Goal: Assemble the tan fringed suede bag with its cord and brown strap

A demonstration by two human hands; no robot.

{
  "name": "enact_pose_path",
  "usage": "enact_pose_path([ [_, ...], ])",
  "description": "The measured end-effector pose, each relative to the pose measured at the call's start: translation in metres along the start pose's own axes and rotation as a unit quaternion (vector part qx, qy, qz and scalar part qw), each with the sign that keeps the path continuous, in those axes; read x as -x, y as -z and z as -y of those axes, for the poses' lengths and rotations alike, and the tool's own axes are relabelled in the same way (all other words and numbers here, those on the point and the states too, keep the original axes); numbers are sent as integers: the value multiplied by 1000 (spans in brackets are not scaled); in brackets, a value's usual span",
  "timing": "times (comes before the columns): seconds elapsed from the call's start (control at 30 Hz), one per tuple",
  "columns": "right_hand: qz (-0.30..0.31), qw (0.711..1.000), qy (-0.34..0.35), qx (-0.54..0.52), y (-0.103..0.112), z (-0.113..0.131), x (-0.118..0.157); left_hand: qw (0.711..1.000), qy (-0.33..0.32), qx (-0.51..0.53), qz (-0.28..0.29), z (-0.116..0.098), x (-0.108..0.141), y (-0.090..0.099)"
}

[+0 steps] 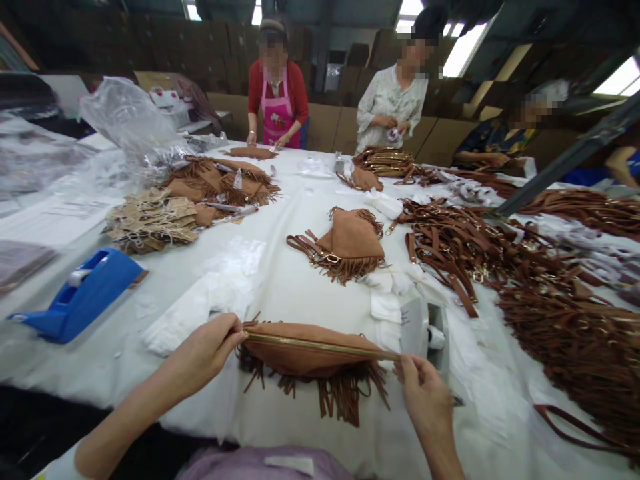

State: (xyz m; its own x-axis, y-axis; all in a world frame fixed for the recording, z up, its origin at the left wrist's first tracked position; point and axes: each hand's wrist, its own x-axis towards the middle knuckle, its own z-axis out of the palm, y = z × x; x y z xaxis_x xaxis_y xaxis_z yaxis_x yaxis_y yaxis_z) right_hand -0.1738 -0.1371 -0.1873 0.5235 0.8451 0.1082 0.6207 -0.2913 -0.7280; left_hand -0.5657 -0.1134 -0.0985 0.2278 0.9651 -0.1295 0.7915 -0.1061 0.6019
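Stretched between my two hands is a brown fringed bag [305, 350], its gold zipper running along the top and closed. My left hand [220, 340] pinches the bag's left end corner. At the opposite end, my right hand [425, 393] grips the right corner between thumb and fingers. The fringe hangs down onto the white-covered table [290, 280]. Farther forward lies a second fringed bag [353, 237] with a short strap and a gold ring. A tape dispenser [430, 327] with white paper beside it stands just beyond my right hand.
On the left are a blue tape dispenser [95, 287], a heap of tan tags [153, 220] and clear plastic bags [133, 127]. Piled brown straps [450, 240] and fringed pieces [575, 333] cover the right side. Several people work across the table, one in a pink apron [279, 120].
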Motion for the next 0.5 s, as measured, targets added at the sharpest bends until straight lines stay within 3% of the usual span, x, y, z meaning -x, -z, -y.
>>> enact_pose_path([
  [0.1, 21, 1000, -19, -11, 7, 1, 1, 999, -3, 35, -12, 3, 3, -9],
  [0.17, 6, 1000, 14, 26, 13, 11, 3, 998, -2, 62, -8, 5, 6, -12],
  [0.23, -38, 991, 115, 64, 19, 33, 7, 997, 1, 82, -14, 4, 9, -14],
  [0.3, -49, 959, 267, 76, 21, 64, 14, 995, 2, 93, -27, 3, 11, -15],
  [0.33, -21, 937, 341, 74, 19, 81, 19, 995, -2, 97, -33, 2, 11, -15],
  [0.4, 92, 892, 437, 76, 7, 111, 30, 994, -11, 102, -40, -1, 12, -15],
  [0.5, 248, 840, 470, 110, -24, 136, 45, 994, -24, 103, -29, -1, 16, -14],
])
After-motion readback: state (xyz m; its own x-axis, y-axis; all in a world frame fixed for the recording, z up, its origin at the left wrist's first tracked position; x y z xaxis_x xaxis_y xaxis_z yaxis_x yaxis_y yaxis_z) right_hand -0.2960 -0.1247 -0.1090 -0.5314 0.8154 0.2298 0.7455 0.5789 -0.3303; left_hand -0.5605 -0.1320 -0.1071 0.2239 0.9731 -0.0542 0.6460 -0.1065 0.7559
